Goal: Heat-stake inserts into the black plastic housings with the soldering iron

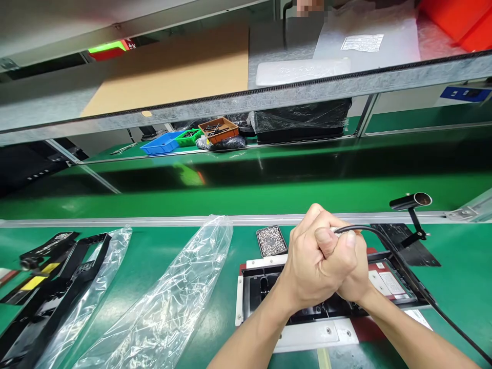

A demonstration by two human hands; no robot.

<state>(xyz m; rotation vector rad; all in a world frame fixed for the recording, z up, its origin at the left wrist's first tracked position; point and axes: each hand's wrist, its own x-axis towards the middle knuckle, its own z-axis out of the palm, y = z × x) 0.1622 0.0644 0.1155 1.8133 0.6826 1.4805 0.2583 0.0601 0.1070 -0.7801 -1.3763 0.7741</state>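
Both my hands are clasped together above a black tray-like assembly (269, 292) lying on the green bench. My left hand (315, 261) wraps over the front, fingers closed. My right hand (355, 271) sits behind it, closed on a tool with a black cable (403, 271) that leaves the fist and runs off to the lower right. The tool's body is hidden inside my hands. A small black dish of tiny screws (271, 241) lies just behind the assembly.
Clear plastic bags (172, 307) lie at the left beside black frames (49, 287). A black stand with a metal tube (413, 205) is at the right. Beyond the metal rail runs a green conveyor, with blue, green and orange bins (184, 138) at the back.
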